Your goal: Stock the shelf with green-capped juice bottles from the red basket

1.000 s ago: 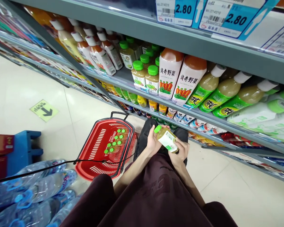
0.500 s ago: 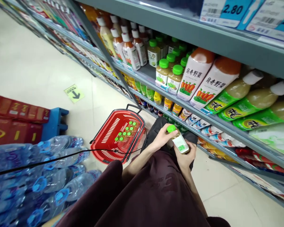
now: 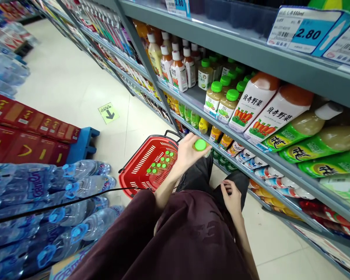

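My left hand (image 3: 189,154) is wrapped around a small juice bottle (image 3: 200,145), its green cap facing up and most of its body hidden by the fingers. To the left of this hand, a red shopping basket (image 3: 130,171) stands on the floor. Inside it, several green-capped bottles (image 3: 160,165) are grouped upright toward the right side. My right hand (image 3: 231,196) rests by my knee, holding nothing, its fingers loosely bent. Matching green-capped juice bottles (image 3: 227,104) line the shelf in front of me.
Shelving (image 3: 192,102) runs along the right, with carrot-print juice bottles (image 3: 252,102) and a price tag (image 3: 306,33). Large water bottles (image 3: 87,202) are stacked at left, near red boxes (image 3: 32,146) on a blue pallet (image 3: 89,142). A black cable (image 3: 84,194) crosses the left side.
My left hand has carried the bottle up and leftward, toward the basket, and tipped its cap toward me. My right hand has let go of the bottle and dropped to my knee.
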Motion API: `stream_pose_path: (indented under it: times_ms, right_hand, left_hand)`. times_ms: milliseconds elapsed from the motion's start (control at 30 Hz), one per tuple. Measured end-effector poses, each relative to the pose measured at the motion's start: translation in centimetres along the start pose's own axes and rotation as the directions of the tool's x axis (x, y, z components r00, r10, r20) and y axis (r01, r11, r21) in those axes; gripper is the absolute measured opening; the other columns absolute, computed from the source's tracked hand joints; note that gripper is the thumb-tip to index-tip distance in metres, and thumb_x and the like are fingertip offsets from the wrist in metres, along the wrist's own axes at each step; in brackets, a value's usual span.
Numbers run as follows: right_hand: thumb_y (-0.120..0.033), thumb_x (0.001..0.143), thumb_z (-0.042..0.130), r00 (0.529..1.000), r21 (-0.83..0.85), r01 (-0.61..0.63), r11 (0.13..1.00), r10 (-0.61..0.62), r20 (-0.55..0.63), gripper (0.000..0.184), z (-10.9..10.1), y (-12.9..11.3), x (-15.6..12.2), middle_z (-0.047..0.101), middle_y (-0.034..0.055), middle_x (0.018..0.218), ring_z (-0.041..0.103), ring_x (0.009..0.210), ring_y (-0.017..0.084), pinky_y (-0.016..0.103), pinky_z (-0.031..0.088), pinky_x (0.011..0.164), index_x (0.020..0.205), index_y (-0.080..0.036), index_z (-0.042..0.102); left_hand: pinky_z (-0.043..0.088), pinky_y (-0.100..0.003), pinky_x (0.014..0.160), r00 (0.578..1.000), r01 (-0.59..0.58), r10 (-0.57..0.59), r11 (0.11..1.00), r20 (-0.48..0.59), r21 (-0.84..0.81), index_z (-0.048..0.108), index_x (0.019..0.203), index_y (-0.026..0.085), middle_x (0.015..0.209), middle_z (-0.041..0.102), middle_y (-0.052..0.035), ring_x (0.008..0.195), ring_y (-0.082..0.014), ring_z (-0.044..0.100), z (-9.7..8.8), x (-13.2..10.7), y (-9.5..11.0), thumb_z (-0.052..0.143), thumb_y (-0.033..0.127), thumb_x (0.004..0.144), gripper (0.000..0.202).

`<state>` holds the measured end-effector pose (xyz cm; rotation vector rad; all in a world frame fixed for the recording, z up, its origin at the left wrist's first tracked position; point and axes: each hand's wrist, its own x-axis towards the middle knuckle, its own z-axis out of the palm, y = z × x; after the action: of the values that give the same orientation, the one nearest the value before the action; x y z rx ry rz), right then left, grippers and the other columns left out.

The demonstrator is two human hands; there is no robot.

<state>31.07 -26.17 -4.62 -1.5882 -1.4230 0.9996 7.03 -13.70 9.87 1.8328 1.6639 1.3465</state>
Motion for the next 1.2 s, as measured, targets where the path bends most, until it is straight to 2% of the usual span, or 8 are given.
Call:
stream_pose_path:
  times_ms: [167, 300, 433, 600, 700, 867, 1033, 1200]
  right_hand:
    - [-0.058, 0.092, 0.059, 0.998, -0.112, -0.059, 0.992, 0.061, 0.013, 0.042, -1.4, 5.0, -1.5, 0.079, 0.0122, 0.095, 0.074, 0.078, 0.025, 0.037, 0.059, 0.067, 0.102, -0.019, 0.071]
    - [-0.059, 0.091, 0.059, 0.995, -0.072, -0.079, 0.994, 0.074, -0.059, 0.042, -1.6, 7.6, -2.4, 0.079, 0.0115, 0.09, 0.075, 0.079, 0.027, 0.04, 0.06, 0.074, 0.096, -0.019, 0.071]
    - [-0.06, 0.091, 0.057, 0.99, -0.061, -0.104, 0.993, 0.098, -0.099, 0.044, -1.0, 8.5, -1.8, 0.08, 0.0116, 0.088, 0.076, 0.078, 0.028, 0.038, 0.06, 0.069, 0.097, -0.019, 0.071]
    - [-0.059, 0.092, 0.055, 0.992, -0.109, -0.082, 0.991, 0.071, -0.106, 0.043, -0.3, 8.6, -0.8, 0.08, 0.0114, 0.089, 0.077, 0.08, 0.028, 0.039, 0.059, 0.073, 0.096, -0.02, 0.072]
    - [-0.058, 0.092, 0.055, 0.992, -0.12, -0.061, 0.991, 0.047, -0.117, 0.041, -0.3, 8.7, -0.6, 0.08, 0.0108, 0.088, 0.077, 0.08, 0.028, 0.039, 0.059, 0.076, 0.095, -0.02, 0.072]
    - [-0.059, 0.091, 0.057, 0.988, -0.088, -0.065, 0.994, 0.052, -0.147, 0.041, -0.5, 9.2, -0.6, 0.08, 0.0107, 0.085, 0.077, 0.077, 0.028, 0.037, 0.06, 0.069, 0.093, -0.02, 0.072]
    - [-0.06, 0.092, 0.056, 0.987, -0.078, -0.073, 0.994, 0.06, -0.148, 0.043, -0.4, 9.4, -0.5, 0.08, 0.011, 0.086, 0.077, 0.078, 0.028, 0.037, 0.06, 0.069, 0.094, -0.02, 0.072]
    - [-0.058, 0.093, 0.056, 0.987, -0.097, -0.086, 0.992, 0.071, -0.144, 0.041, -0.2, 9.3, -0.3, 0.08, 0.0104, 0.086, 0.077, 0.08, 0.027, 0.037, 0.059, 0.074, 0.095, -0.02, 0.071]
  left_hand:
    - [0.051, -0.04, 0.082, 0.958, -0.076, 0.121, 0.981, -0.259, 0.178, 0.063, 0.089, 0.018, 0.088, 0.057, -0.0044, 0.087, -0.0222, 0.058, -2.8, 6.7, -1.3, 0.078, 0.066, 0.077, 0.051]
    - [0.049, -0.051, 0.096, 0.914, -0.127, 0.215, 0.957, -0.344, 0.262, 0.062, 0.099, 0.019, 0.103, 0.058, -0.0083, 0.107, -0.0285, 0.059, -4.3, 12.6, -1.7, 0.065, 0.073, 0.085, 0.056]
    - [0.043, -0.056, 0.105, 0.9, -0.197, 0.284, 0.941, -0.33, 0.275, 0.06, 0.109, 0.019, 0.113, 0.055, -0.0107, 0.12, -0.0326, 0.055, -4.5, 18.4, -2.5, 0.057, 0.078, 0.087, 0.063]
    - [0.038, -0.057, 0.109, 0.931, -0.247, 0.306, 0.929, -0.198, 0.276, 0.06, 0.115, 0.017, 0.121, 0.054, -0.0154, 0.125, -0.0357, 0.05, -3.3, 23.6, -4.2, 0.058, 0.08, 0.083, 0.07]
    - [0.035, -0.057, 0.112, 0.954, -0.236, 0.276, 0.932, -0.117, 0.275, 0.061, 0.117, 0.017, 0.125, 0.053, -0.0185, 0.129, -0.0387, 0.047, -2.4, 25.5, -5.0, 0.063, 0.079, 0.08, 0.072]
    - [0.03, -0.055, 0.117, 0.974, -0.211, 0.225, 0.95, -0.036, 0.23, 0.063, 0.123, 0.016, 0.128, 0.055, -0.0207, 0.136, -0.0421, 0.042, -1.1, 27.3, -5.7, 0.067, 0.073, 0.082, 0.071]
    - [0.028, -0.057, 0.118, 0.979, -0.198, 0.205, 0.964, -0.021, 0.177, 0.062, 0.128, 0.013, 0.131, 0.055, -0.022, 0.137, -0.0432, 0.042, -0.6, 27.9, -6.4, 0.067, 0.066, 0.085, 0.068]
    - [0.03, -0.058, 0.117, 0.981, -0.193, 0.191, 0.965, 0.03, 0.175, 0.058, 0.136, 0.011, 0.134, 0.051, -0.0237, 0.14, -0.0436, 0.04, 0.0, 27.2, -6.8, 0.07, 0.063, 0.085, 0.074]
